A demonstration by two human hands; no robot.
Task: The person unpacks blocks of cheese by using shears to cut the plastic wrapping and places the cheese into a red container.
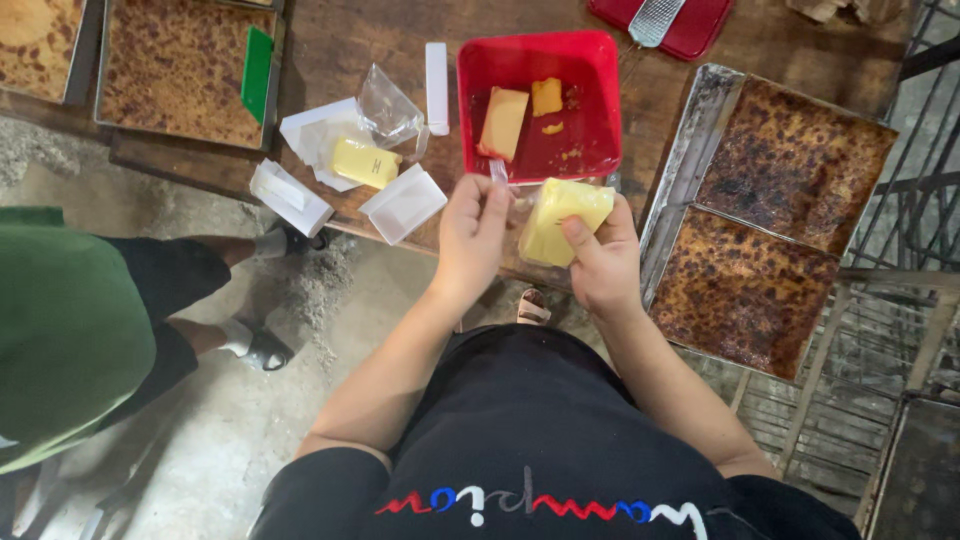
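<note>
A pale yellow block (565, 220), a red tub (540, 62), and brown-mottled baked slabs (790, 160).

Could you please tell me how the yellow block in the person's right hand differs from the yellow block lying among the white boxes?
The held block is gripped above the table edge by the right hand, while the lying block rests untouched on the table. The held block looks larger and sits in clear wrapping; the lying block rests on white paper. Both are pale yellow and roughly rectangular.
</note>
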